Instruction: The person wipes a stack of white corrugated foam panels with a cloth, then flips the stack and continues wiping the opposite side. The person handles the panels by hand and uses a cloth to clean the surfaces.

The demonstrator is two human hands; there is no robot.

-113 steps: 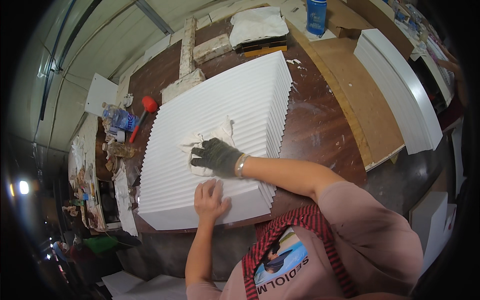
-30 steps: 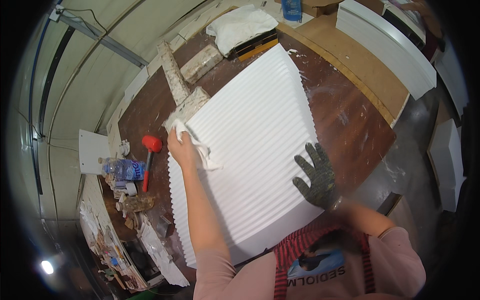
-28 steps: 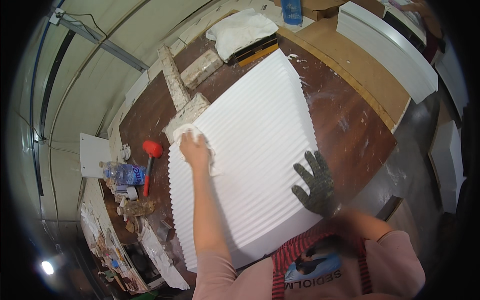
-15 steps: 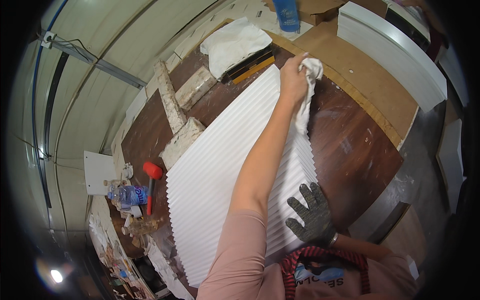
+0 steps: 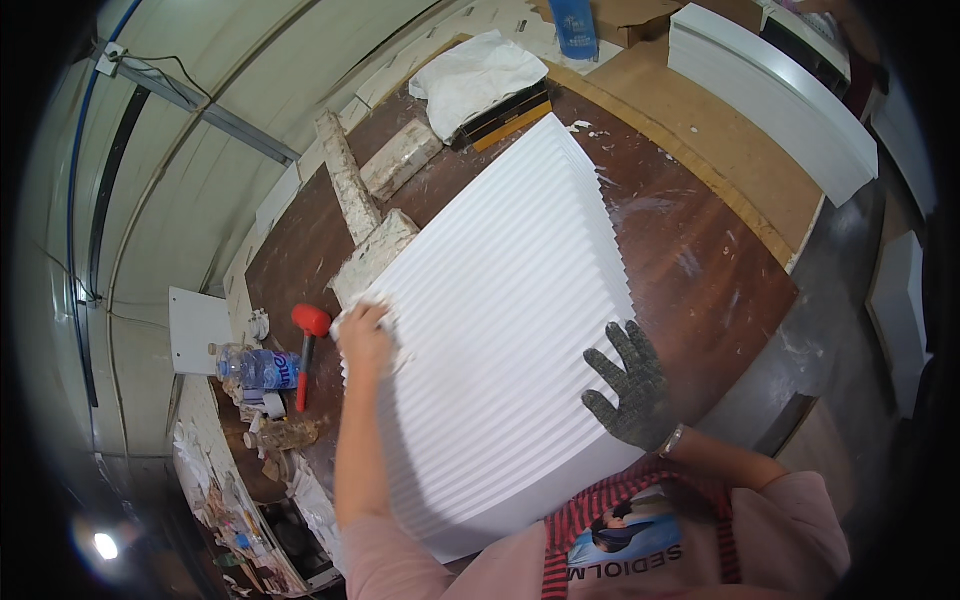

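A large white ribbed panel (image 5: 500, 320) with zigzag edges lies slanted across the dark brown table in front of me. At its left edge my bare left hand (image 5: 366, 340) is closed on a crumpled white cloth (image 5: 397, 358), pressed to the ribs and mostly hidden under the fingers. My right hand (image 5: 630, 390), in a dark grey knit glove, rests on the panel's right edge with its fingers spread, holding nothing. Left of my left hand lies a red-headed mallet (image 5: 311, 320) with a red and black handle.
Plaster-crusted blocks (image 5: 375, 250) touch the panel's far left side. Beyond them sits a black and orange box (image 5: 510, 115) under a white cloth (image 5: 478, 78). Plastic bottles (image 5: 270, 369) stand at left. A blue bottle (image 5: 575, 30) and a curved white piece (image 5: 775, 100) are at the back.
My left hand has swept the cloth from the panel's far right edge to its left edge, uncovering the far corner. The gloved right hand stays on the right edge, nearly still.
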